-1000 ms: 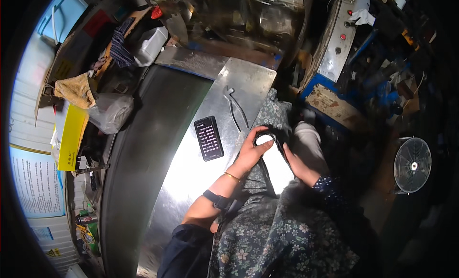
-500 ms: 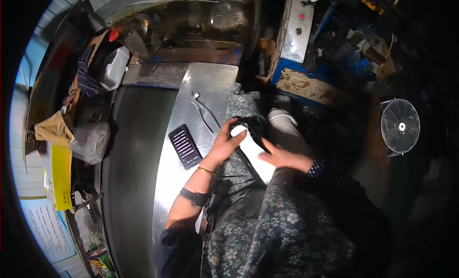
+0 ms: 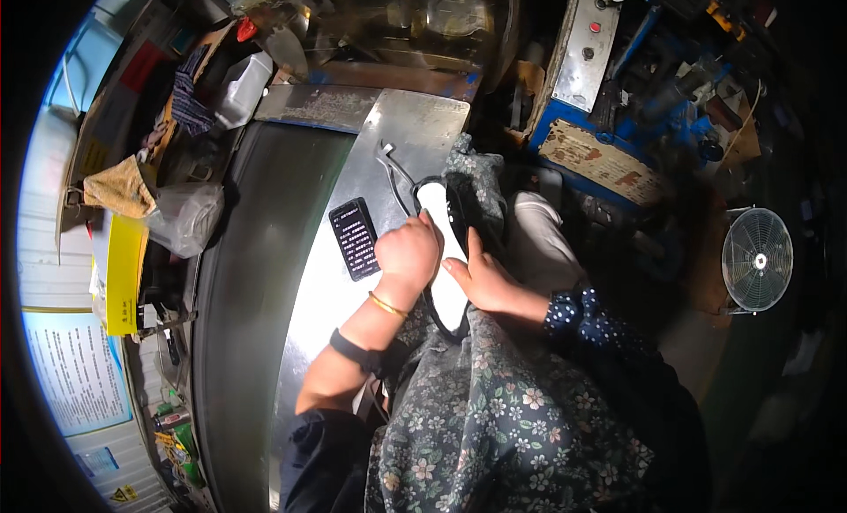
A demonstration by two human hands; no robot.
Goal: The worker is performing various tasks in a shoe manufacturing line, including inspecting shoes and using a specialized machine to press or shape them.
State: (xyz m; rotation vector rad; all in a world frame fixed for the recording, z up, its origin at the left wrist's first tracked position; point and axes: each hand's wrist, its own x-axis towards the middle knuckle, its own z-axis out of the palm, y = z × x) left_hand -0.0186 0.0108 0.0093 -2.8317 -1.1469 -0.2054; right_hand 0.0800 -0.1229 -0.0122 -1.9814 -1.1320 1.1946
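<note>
White-faced shoe piece (image 3: 448,292) by the counter's (image 3: 428,116) right edge

A phone (image 3: 353,239) lies leftmost, then pliers (image 3: 394,169). The left hand (image 3: 408,253) curls at the piece, its grip hidden; the right hand (image 3: 487,279) clamps the opposite side, thumb on white.

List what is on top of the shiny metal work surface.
On the metal surface are a dark phone, screen up and lit, and a metal tool. The tool's handle ends are hidden near the left hand and the black-edged white piece. Whatever lies beneath the left forearm is covered.
</note>
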